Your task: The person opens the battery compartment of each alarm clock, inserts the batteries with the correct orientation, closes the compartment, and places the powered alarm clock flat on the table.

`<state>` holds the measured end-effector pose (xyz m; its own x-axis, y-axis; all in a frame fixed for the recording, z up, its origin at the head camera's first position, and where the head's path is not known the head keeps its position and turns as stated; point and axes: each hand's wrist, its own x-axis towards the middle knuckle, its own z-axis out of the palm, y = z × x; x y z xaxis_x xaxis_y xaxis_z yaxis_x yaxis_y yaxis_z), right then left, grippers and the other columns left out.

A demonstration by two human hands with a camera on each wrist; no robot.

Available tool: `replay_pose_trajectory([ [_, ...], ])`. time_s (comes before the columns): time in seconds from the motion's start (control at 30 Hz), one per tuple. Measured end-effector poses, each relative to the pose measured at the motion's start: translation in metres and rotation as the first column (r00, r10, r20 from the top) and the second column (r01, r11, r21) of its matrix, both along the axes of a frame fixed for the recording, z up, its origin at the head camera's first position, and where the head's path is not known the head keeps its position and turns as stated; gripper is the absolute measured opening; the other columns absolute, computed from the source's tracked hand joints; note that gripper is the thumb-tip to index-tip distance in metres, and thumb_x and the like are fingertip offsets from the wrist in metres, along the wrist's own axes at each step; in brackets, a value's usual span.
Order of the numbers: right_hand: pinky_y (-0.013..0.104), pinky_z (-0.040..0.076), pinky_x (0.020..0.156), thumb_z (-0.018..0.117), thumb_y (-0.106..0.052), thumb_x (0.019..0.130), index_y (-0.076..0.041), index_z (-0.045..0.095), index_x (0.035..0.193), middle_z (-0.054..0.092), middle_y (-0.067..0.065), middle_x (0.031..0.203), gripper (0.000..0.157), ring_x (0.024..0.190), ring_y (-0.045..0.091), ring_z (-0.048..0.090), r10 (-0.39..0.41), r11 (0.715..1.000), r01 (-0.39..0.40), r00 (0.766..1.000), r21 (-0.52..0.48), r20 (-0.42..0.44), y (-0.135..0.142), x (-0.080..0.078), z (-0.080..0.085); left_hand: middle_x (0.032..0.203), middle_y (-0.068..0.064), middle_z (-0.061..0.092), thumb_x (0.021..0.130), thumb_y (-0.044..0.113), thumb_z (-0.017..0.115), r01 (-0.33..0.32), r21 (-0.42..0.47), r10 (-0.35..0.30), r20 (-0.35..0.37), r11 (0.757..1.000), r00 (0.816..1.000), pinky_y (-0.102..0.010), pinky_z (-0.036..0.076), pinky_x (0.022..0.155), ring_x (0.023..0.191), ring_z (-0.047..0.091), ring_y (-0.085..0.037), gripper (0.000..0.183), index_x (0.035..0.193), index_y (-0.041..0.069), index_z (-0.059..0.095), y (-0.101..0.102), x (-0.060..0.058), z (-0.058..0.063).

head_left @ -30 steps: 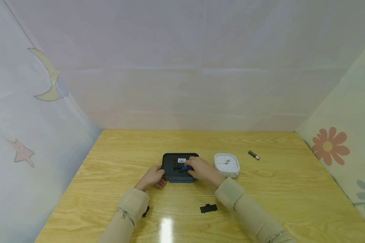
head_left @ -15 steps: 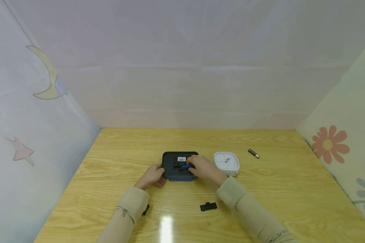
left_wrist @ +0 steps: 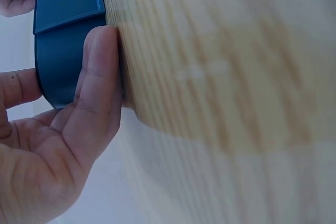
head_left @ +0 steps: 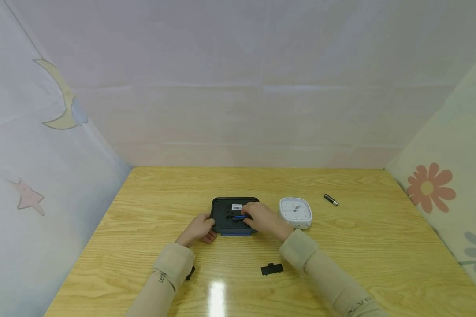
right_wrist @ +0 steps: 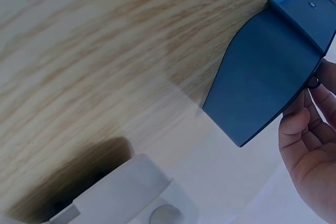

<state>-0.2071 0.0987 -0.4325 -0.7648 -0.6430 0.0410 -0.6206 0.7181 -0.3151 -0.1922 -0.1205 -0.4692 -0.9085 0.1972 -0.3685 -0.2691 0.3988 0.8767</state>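
Note:
A dark, rounded-corner device [head_left: 222, 211] lies back side up on the table, with a white barcode label [head_left: 236, 207] and a recessed battery slot. Its side is blue in the wrist views [right_wrist: 262, 66]. My left hand [head_left: 198, 229] grips its left edge, thumb on top and fingers along the side and underneath. My right hand [head_left: 260, 216] pinches a small blue battery [head_left: 239, 217] at the slot, thumb and fingertips close together. The battery's right end is hidden by the fingers. Nearer me lies a black battery cover [head_left: 272, 269] with tabs.
A white alarm clock [head_left: 295, 212] stands just right of my right hand. Farther right lies a loose black-and-silver battery [head_left: 331, 200]. Another small black piece [head_left: 190, 274] is partly hidden by my left sleeve. Fabric walls surround the wooden table [head_left: 150, 189].
My right fingers have shifted slightly with the blue battery at the slot. My left hand keeps its grip and the device stays in place.

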Motion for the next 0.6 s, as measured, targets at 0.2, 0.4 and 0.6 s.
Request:
replay_pose_trajectory([
  [0.2, 0.032, 0.048, 0.07, 0.064, -0.013, 0.085, -0.007, 0.063, 0.097, 0.06, 0.005, 0.092, 0.013, 0.082, 0.018, 0.058, -0.009, 1.0, 0.009, 1.0, -0.002, 0.021, -0.0037, 0.0002, 0.0002, 0.067, -0.016, 0.058, 0.092, 0.007, 0.034, -0.002, 0.003, 0.002, -0.004, 1.0, 1.0, -0.035, 0.052, 0.05, 0.053, 0.057, -0.02, 0.035, 0.121, -0.008, 0.047, -0.0001, 0.0006, -0.0004],
  [0.4, 0.031, 0.048, 0.069, 0.063, -0.012, 0.086, -0.006, 0.064, 0.1, 0.061, 0.005, 0.094, 0.015, 0.083, 0.018, 0.058, -0.008, 1.0, 0.008, 0.999, -0.008, 0.037, -0.0076, -0.0004, -0.0011, 0.068, -0.017, 0.058, 0.092, 0.007, 0.034, 0.001, 0.008, -0.001, -0.003, 1.0, 1.0, -0.035, 0.052, 0.051, 0.054, 0.057, -0.021, 0.035, 0.12, -0.008, 0.047, -0.0001, 0.0016, 0.0005],
  [0.6, 0.034, 0.049, 0.074, 0.063, -0.01, 0.085, -0.005, 0.064, 0.102, 0.061, 0.008, 0.097, 0.017, 0.088, 0.021, 0.058, 0.016, 1.0, -0.016, 0.999, -0.004, 0.029, -0.0096, 0.0, -0.0003, 0.068, -0.016, 0.058, 0.092, 0.007, 0.034, 0.008, 0.008, -0.008, -0.002, 1.0, 1.0, -0.035, 0.052, 0.051, 0.054, 0.057, -0.02, 0.035, 0.12, -0.008, 0.048, 0.0016, 0.0009, 0.0003],
])
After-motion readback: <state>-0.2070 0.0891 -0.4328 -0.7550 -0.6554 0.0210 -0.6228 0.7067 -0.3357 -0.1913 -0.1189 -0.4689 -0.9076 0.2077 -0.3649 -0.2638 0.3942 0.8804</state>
